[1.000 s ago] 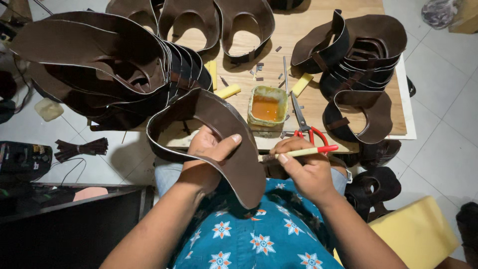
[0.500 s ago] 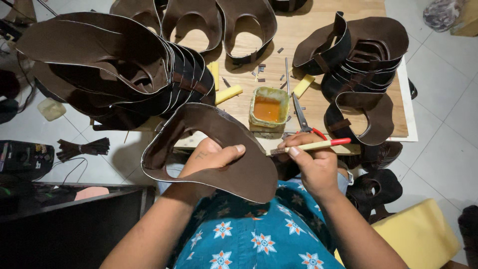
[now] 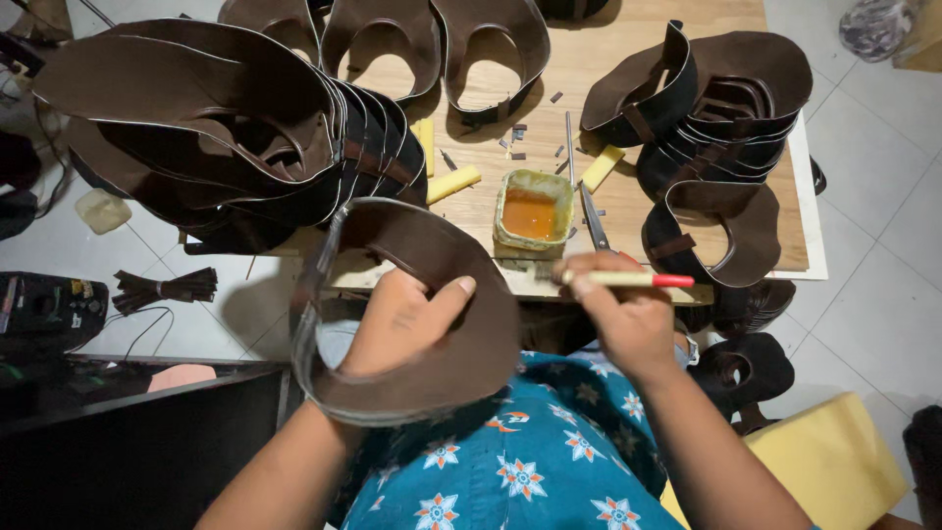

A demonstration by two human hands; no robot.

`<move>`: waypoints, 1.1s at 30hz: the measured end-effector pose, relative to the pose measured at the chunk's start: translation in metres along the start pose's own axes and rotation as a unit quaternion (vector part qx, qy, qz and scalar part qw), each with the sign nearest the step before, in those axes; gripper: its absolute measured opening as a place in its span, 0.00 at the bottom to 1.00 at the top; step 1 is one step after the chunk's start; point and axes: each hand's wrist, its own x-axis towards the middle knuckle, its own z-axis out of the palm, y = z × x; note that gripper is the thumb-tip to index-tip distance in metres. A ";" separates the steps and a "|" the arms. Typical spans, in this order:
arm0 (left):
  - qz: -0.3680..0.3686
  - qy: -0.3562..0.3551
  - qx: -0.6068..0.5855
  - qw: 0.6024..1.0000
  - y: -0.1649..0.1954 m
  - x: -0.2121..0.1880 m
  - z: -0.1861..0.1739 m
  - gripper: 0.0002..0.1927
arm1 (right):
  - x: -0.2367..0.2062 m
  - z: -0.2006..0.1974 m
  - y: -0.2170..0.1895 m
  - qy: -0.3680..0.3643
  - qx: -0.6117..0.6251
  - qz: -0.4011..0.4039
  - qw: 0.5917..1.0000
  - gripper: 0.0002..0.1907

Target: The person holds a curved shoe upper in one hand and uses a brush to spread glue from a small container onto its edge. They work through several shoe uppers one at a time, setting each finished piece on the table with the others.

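Observation:
My left hand (image 3: 402, 324) holds a curved dark brown leather piece (image 3: 446, 265) over my lap, fingers spread across its inner face. My right hand (image 3: 623, 314) grips a thin brush with a pale handle and red end (image 3: 628, 280), held level just in front of the wooden board's near edge. A small square tub of orange glue (image 3: 531, 211) sits on the board directly beyond the brush. Scissors (image 3: 594, 216) lie to the right of the tub.
A wooden board (image 3: 628, 59) rests on the tiled floor, with stacks of brown leather pieces at left (image 3: 216, 128) and right (image 3: 716, 108). Yellow foam blocks (image 3: 453, 183) lie near the tub. A dark box (image 3: 44, 304) and a bundle of strips (image 3: 162, 290) sit at left.
The leather piece has dropped toward my lap and turned under my left hand. My right hand has lifted the brush up and to the right, toward the glue tub.

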 end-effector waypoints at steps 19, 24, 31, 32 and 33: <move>-0.336 0.095 -0.206 0.914 -0.054 0.005 -0.015 0.15 | 0.072 -0.012 0.011 0.046 -0.437 -0.130 0.889 0.11; -0.304 0.050 -0.332 0.891 -0.041 0.010 0.003 0.09 | 0.043 -0.010 -0.008 0.005 -0.114 0.040 0.993 0.10; -0.328 0.061 -0.380 0.863 -0.023 0.005 0.015 0.07 | 0.022 0.001 -0.006 -0.073 0.097 0.000 0.993 0.08; -0.309 0.043 -0.363 0.878 -0.026 0.005 0.015 0.07 | 0.022 0.001 -0.006 -0.073 0.076 -0.011 0.994 0.08; -0.289 0.025 -0.347 0.892 -0.030 0.004 0.014 0.08 | 0.022 0.001 -0.007 -0.073 0.054 -0.022 0.996 0.07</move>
